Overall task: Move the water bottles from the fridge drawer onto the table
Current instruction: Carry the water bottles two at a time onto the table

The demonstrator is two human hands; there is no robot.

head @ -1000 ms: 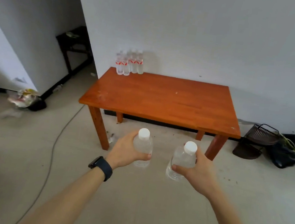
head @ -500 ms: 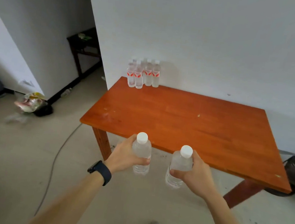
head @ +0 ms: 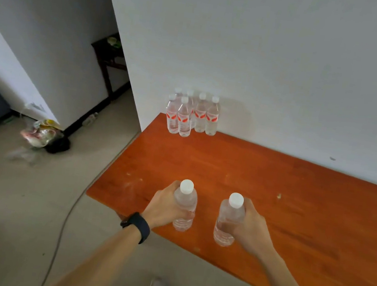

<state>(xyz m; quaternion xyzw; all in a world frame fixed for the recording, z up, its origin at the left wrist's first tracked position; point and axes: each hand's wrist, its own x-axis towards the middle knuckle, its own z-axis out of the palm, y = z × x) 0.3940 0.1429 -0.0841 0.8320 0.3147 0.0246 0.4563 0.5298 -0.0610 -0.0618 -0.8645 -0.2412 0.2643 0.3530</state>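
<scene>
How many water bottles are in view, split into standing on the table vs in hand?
Standing bottles at the far corner of the table: 6, by the caps that show
Left-hand bottle, gripped by the left hand: 1
Right-hand bottle, gripped by the right hand: 1
Total: 8

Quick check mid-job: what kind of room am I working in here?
Probably a sparse room in a home: a wooden table against a bare white wall, and a pale floor with a trailing cable.
</scene>
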